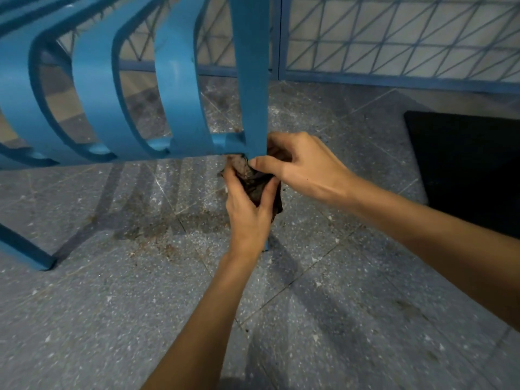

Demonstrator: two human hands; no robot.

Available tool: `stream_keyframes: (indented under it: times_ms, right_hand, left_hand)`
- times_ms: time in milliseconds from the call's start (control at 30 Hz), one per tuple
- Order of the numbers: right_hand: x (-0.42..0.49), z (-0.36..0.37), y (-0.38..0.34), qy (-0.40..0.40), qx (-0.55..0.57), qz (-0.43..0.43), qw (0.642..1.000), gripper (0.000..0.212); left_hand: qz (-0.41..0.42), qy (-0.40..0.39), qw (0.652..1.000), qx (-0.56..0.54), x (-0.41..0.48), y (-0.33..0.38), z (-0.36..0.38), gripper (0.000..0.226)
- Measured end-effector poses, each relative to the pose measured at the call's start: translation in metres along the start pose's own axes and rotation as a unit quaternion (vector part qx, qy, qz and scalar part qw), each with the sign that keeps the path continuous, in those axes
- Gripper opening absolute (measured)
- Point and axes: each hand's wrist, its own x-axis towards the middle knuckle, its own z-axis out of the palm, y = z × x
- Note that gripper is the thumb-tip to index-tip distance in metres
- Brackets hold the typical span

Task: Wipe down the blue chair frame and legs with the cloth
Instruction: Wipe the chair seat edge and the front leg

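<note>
Speckled grey floor (337,319) tiles, stained brown under the seat, carry the blue chair (180,80), whose curved slats join a rail at its rear leg (253,66). A blue lattice fence (394,38) lines the floor's far edge, and a black mat (464,164) lies at the right edge. The right hand (304,164) curls round the leg, thumb pinching the cloth (259,187). The left hand (247,215) grips the dark cloth from below, just under the rail joint.

One chair (180,80), one cloth (260,190), two hands (247,209) (304,164), one mat (464,164).
</note>
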Motion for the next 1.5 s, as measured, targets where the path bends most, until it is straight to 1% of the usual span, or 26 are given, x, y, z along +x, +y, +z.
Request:
stream_keyframes:
  times_ms: [67, 133, 233, 333, 400, 500, 567, 667, 767, 800, 833, 867, 900, 933, 1000, 1067, 1100, 1200, 1233, 1267, 1300, 1367, 1400, 1433, 1467, 1500]
  right_hand:
    - [0.001, -0.003, -0.002, -0.012, -0.011, 0.005, 1.0, 0.027]
    - [0.002, -0.005, -0.003, -0.018, -0.018, 0.007, 1.0, 0.029]
    - [0.002, -0.004, -0.003, -0.014, -0.022, 0.004, 1.0, 0.029]
    - [0.002, -0.002, -0.002, -0.012, -0.019, -0.001, 1.0, 0.028]
    - [0.002, -0.001, -0.001, -0.007, -0.012, -0.002, 1.0, 0.027]
    - [0.002, 0.0, -0.001, -0.008, -0.002, -0.005, 1.0, 0.026]
    - [0.001, 0.0, -0.001, -0.007, 0.003, -0.005, 1.0, 0.026]
    - [0.001, -0.001, -0.001, -0.004, 0.004, -0.007, 1.0, 0.026]
    - [0.001, 0.0, -0.001, -0.001, 0.006, -0.007, 1.0, 0.026]
    - [0.002, 0.001, -0.001, 0.0, 0.007, -0.007, 1.0, 0.025]
    - [0.001, 0.001, -0.001, 0.001, 0.009, -0.006, 1.0, 0.025]
    - [0.002, 0.002, -0.001, 0.001, 0.01, -0.007, 1.0, 0.025]
    - [0.002, 0.002, 0.0, 0.0, 0.01, -0.008, 1.0, 0.025]
    - [0.002, 0.002, 0.0, -0.002, 0.01, -0.009, 1.0, 0.025]
    - [0.002, 0.002, 0.001, -0.003, 0.006, -0.011, 1.0, 0.026]
    - [0.003, 0.002, 0.002, -0.004, -0.001, -0.011, 1.0, 0.027]
    - [0.001, 0.001, 0.002, -0.009, 0.002, -0.01, 1.0, 0.027]
    - [-0.002, -0.006, 0.009, -0.043, 0.024, -0.005, 0.999, 0.033]
    - [-0.004, -0.008, 0.015, -0.057, 0.034, 0.019, 0.998, 0.037]
    - [-0.008, -0.009, 0.023, -0.073, 0.051, 0.061, 0.994, 0.041]
    - [-0.013, -0.008, 0.032, -0.091, 0.079, 0.116, 0.986, 0.04]
    - [-0.027, 0.004, 0.051, -0.133, 0.118, 0.228, 0.957, 0.029]
    - [-0.037, 0.017, 0.061, -0.159, 0.126, 0.276, 0.94, 0.028]
    - [-0.047, 0.031, 0.068, -0.186, 0.156, 0.318, 0.916, 0.031]
    - [-0.056, 0.046, 0.073, -0.205, 0.211, 0.354, 0.888, 0.034]
    - [-0.063, 0.059, 0.077, -0.204, 0.287, 0.386, 0.853, 0.036]
  left_hand:
    - [-0.005, 0.002, 1.0, -0.001, -0.003, -0.007, 0.001, 0.073]
    - [-0.023, -0.013, 1.0, -0.008, -0.008, -0.018, 0.004, 0.067]
    - [-0.115, -0.056, 0.992, 0.002, -0.024, -0.042, 0.005, 0.061]
    - [-0.216, -0.124, 0.968, 0.024, -0.044, -0.076, 0.002, 0.063]
    - [-0.247, -0.176, 0.951, 0.055, -0.05, -0.092, -0.004, 0.067]
    - [-0.244, -0.259, 0.929, 0.099, -0.041, -0.099, -0.018, 0.071]
    - [-0.239, -0.3, 0.913, 0.137, -0.032, -0.1, -0.025, 0.064]
    - [-0.233, -0.321, 0.901, 0.173, -0.026, -0.098, -0.032, 0.051]
    - [-0.203, -0.346, 0.896, 0.19, -0.02, -0.097, -0.033, 0.052]
    - [-0.203, -0.35, 0.896, 0.184, -0.018, -0.096, -0.032, 0.055]
    - [-0.226, -0.348, 0.895, 0.166, -0.019, -0.097, -0.029, 0.059]
    - [-0.252, -0.332, 0.899, 0.136, -0.021, -0.095, -0.025, 0.062]
    - [-0.263, -0.307, 0.906, 0.128, -0.025, -0.098, -0.021, 0.064]
    - [-0.256, -0.284, 0.914, 0.138, -0.029, -0.098, -0.018, 0.064]
    - [-0.227, -0.272, 0.92, 0.165, -0.037, -0.096, -0.018, 0.065]
    - [-0.199, -0.287, 0.919, 0.186, -0.036, -0.096, -0.023, 0.056]
    - [-0.187, -0.3, 0.912, 0.207, -0.033, -0.095, -0.026, 0.053]
    - [-0.179, -0.317, 0.9, 0.24, -0.017, -0.089, -0.039, 0.059]
    - [-0.186, -0.316, 0.898, 0.243, -0.013, -0.084, -0.043, 0.061]
    - [-0.195, -0.311, 0.898, 0.243, -0.012, -0.079, -0.047, 0.061]
    - [-0.213, -0.301, 0.898, 0.239, -0.012, -0.072, -0.05, 0.06]
    - [-0.267, -0.264, 0.904, 0.203, -0.017, -0.055, -0.052, 0.054]
    - [-0.301, -0.241, 0.909, 0.157, -0.021, -0.045, -0.051, 0.051]
    - [-0.337, -0.228, 0.909, 0.089, -0.025, -0.033, -0.048, 0.046]
    - [-0.365, -0.228, 0.902, 0.018, -0.029, -0.019, -0.043, 0.044]
    - [-0.387, -0.242, 0.889, -0.038, -0.034, -0.006, -0.036, 0.046]
